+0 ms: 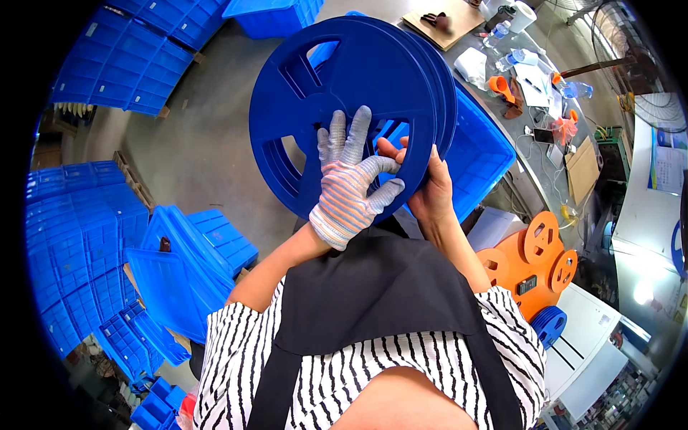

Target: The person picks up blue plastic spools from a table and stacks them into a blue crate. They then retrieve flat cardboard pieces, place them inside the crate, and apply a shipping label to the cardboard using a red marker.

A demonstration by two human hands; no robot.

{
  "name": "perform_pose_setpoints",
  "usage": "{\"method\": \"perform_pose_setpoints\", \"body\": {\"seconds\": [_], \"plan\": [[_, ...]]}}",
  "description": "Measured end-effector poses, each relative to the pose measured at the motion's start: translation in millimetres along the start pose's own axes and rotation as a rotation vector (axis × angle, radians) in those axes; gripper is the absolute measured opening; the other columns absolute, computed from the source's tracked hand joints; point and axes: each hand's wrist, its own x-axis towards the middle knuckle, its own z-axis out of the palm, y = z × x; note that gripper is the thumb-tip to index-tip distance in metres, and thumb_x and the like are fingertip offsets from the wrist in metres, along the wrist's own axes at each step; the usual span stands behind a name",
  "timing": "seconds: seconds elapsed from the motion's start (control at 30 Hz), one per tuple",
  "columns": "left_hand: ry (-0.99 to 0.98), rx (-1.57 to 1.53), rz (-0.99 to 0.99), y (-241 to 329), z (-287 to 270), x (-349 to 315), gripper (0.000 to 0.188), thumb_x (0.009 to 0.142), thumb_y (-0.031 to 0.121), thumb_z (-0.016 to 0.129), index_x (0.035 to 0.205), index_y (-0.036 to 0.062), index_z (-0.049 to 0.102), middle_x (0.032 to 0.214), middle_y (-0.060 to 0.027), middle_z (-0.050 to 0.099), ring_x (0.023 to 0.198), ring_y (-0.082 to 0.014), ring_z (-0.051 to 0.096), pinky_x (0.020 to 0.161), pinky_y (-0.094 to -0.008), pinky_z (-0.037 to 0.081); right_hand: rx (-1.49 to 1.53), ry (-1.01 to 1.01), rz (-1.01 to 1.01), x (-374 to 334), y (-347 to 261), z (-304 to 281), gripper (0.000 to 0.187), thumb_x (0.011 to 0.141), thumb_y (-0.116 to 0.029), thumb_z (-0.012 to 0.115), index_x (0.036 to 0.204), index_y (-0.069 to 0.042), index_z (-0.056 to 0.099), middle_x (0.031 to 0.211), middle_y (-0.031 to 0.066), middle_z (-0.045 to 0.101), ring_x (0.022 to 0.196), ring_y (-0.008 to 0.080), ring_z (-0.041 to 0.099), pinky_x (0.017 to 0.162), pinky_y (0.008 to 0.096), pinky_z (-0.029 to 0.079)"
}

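Observation:
A large dark blue plastic reel (pixel 373 79) with cut-out windows faces me. More blue rims show stacked behind its right edge. My left hand (pixel 347 172), in a grey glove with coloured stripes, rests on the reel's face just below the middle, fingers spread. Its thumb and forefinger lie at the edge of the lower right window. My bare right hand (pixel 430 186) is closed round the reel's right rim. The thumb lies at the outer edge, and fingertips show in the window. What the reels rest on is hidden.
Behind the reels stands a blue bin (pixel 484 147). Right of it, a grey table (pixel 534 154) carries bottles, papers, cables and orange tools. An orange stand with discs (pixel 527 269) is at the lower right. Stacked blue crates (pixel 86 229) fill the left, beside grey floor (pixel 204 136).

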Motion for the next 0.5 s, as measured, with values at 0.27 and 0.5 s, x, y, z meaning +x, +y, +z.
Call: {"method": "perform_pose_setpoints", "body": {"seconds": [0.27, 0.5], "plan": [[-0.020, -0.041, 0.032, -32.0, -3.8, 50.4, 0.019, 0.078, 0.033, 0.072, 0.086, 0.0162, 0.069, 0.153, -0.0188, 0.024, 0.142, -0.0437, 0.012, 0.111, -0.0607, -0.003, 0.044, 0.016, -0.023, 46.6, 8.2, -6.1, 0.045, 0.098, -0.034, 0.048, 0.114, 0.007, 0.052, 0.091, 0.0150, 0.066, 0.119, 0.0388, 0.053, 0.104, 0.0456, 0.038], [-0.118, -0.179, 0.191, -96.4, -36.4, 94.2, 0.012, 0.074, 0.024, 0.074, 0.081, 0.0158, 0.069, 0.153, -0.0160, 0.025, 0.142, -0.0418, 0.017, 0.111, -0.0582, 0.004, 0.051, 0.202, -0.135, 84.3, 47.7, 18.4, 0.043, 0.095, -0.034, 0.053, 0.114, 0.004, 0.052, 0.086, 0.0127, 0.063, 0.115, 0.0346, 0.055, 0.111, 0.0469, 0.030]]}}
